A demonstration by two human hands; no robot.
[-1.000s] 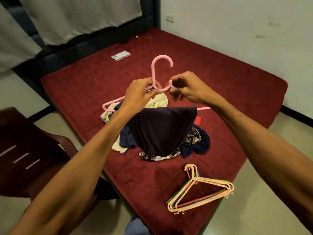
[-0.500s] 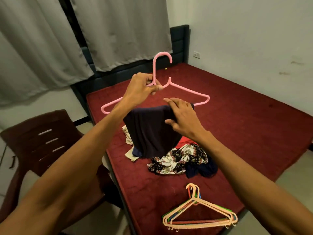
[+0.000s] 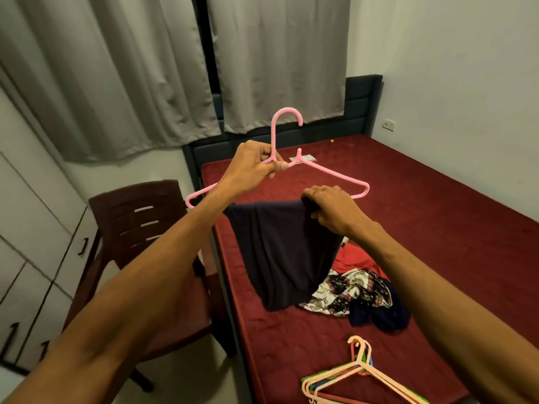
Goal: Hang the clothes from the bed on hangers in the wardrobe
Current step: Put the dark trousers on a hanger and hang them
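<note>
1. Head view: bed (image 3: 437,205), bare red mattress, fills the right half; it serves as my sorting surface.
2. Wardrobe (image 3: 26,258), white doors at far left, shut; the hanging goes there, so I judge a turn left comes next.
3. Dark garment (image 3: 280,252) draped over the hanger's bottom bar, hanging free above the mattress.
4. Pile of remaining clothes (image 3: 361,295) on the bed just beyond it, floral piece on top; most of the task is undone.
5. Spare hangers (image 3: 361,377) stacked at the near bed edge, within reach.
6. Pink hanger (image 3: 329,177) held up, hook upward.
7. My left hand (image 3: 253,167) closed round the hanger's neck to keep it level.
8. My right hand (image 3: 332,211) pinching the garment's top fold, evening it on the bar.
</note>
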